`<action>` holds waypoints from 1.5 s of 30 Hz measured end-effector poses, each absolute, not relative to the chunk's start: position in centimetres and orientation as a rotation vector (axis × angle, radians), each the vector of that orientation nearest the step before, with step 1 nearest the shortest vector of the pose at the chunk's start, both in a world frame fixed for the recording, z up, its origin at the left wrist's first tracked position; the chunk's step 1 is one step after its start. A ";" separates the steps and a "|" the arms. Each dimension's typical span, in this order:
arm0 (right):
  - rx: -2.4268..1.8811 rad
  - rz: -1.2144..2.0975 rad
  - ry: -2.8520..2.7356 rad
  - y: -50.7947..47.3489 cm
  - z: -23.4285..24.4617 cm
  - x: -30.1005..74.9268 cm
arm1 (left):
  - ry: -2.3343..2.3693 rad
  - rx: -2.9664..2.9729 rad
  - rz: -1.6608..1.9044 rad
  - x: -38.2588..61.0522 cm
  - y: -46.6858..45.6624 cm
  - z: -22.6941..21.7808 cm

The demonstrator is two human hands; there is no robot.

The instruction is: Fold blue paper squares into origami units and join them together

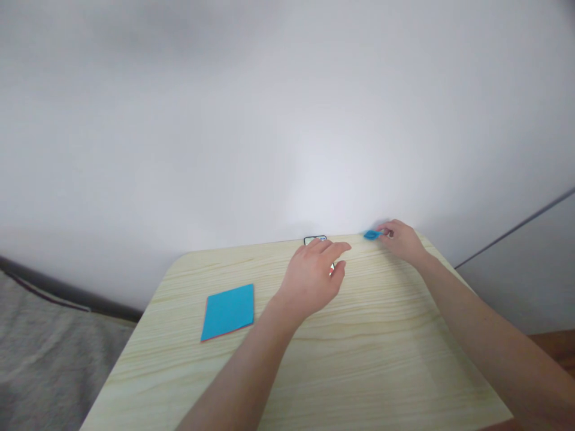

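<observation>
My right hand [399,240] is at the far right of the table, its fingers pinched on a small folded blue paper piece [372,235] near the wall. My left hand [315,272] hovers over the middle of the table with thumb and forefinger apart and nothing between them. Partly hidden beneath it is a phone [315,240] with a lit screen. To the left of my left forearm lies a stack of square blue paper [228,312], with a thin red edge showing along its sides.
The pale wood-grain table [372,359] has rounded far corners and stands against a white wall [287,131]. Grey fabric [54,359] lies off the table's left side. A dark seam [512,228] runs across the white surface at right.
</observation>
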State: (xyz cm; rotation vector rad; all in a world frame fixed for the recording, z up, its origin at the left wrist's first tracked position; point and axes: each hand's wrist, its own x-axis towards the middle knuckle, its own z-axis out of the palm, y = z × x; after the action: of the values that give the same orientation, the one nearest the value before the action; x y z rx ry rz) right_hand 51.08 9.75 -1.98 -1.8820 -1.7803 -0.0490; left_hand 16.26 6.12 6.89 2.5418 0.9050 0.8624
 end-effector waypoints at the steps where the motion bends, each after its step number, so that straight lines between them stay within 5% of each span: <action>1: -1.889 -0.048 -1.748 9.5 -2.1 51.2 | 0.902 2.540 0.865 16.3 6.1 6.9; 21: -1.862 -0.034 -1.574 -1.7 -3.0 38.0 | 0.848 2.554 0.951 16.5 4.0 7.1; 33: -1.613 0.081 -1.716 -6.8 -3.5 27.4 | 1.898 2.305 0.726 1.6 1.5 -0.3; 45: -1.561 0.129 -1.840 -6.9 -4.5 24.5 | 1.767 2.398 0.475 -2.3 1.0 -3.2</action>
State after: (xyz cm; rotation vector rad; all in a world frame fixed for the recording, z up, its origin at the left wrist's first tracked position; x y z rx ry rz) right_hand 24.55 -6.94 -4.50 -1.5614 -1.8397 0.1285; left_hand -2.34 0.95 -3.20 2.3984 1.7674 0.4749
